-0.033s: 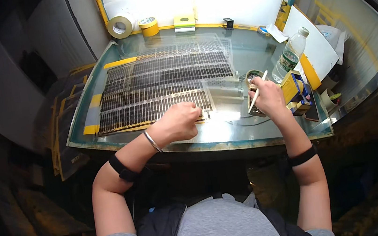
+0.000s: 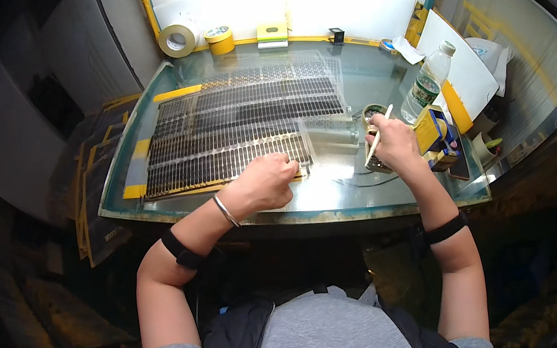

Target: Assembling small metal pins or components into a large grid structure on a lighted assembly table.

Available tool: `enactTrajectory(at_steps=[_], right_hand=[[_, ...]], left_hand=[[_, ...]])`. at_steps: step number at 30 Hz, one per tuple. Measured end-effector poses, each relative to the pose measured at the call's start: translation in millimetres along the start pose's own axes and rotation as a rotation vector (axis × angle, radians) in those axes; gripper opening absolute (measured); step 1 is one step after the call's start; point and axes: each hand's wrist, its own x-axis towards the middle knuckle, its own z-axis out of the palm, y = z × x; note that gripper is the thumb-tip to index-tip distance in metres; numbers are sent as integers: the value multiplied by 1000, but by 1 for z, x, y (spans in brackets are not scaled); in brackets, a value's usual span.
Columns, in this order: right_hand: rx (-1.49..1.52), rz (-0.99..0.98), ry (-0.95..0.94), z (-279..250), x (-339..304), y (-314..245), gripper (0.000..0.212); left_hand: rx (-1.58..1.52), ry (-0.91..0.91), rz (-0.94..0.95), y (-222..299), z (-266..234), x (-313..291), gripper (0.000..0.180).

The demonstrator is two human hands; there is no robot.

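My left hand (image 2: 268, 181) is closed at the near right corner of a sheet with rows of dark, narrow strips (image 2: 221, 160). Whatever its fingers hold, if anything, is hidden. The sheet lies flat on a glass-topped table (image 2: 337, 198), with yellow tape along its left side. In my right hand (image 2: 396, 142) is a slim white stick-like tool (image 2: 376, 142), slanted with its lower end over a small oblong container (image 2: 378, 167). Dark contents show inside that container, partly covered by the hand. A second patterned clear sheet (image 2: 332, 73) shows beyond the rows.
Tape rolls (image 2: 178, 39) and a yellow tub-like roll (image 2: 219, 40) stand at the back left, near a green-and-white box (image 2: 272, 34). On the right are a clear bottle (image 2: 428, 82), a blue-and-yellow tape dispenser (image 2: 442, 136) and a leaning white board (image 2: 458, 65). Bright light fills the back.
My left hand has shifted very slightly toward me. The right hand and its white tool look nearly still.
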Motion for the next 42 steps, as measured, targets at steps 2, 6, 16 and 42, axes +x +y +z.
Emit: enactTrajectory(at_steps=[2,6,16,42], right_hand=[[-53,-20,-20,2,5,-4,24],[-101,-30,-51,11,11,1,31],[211,-389,-117,-5,-16,-1,22],[365,-471,248,7,-82,-7,15]], left_hand=[[-18,192,34,-4,17,-5,35],[-52,455,20,-8,30,-16,31],[-342,907,-231,-39,11,-86,15],[132,1191,-11,13,-20,-92,27]])
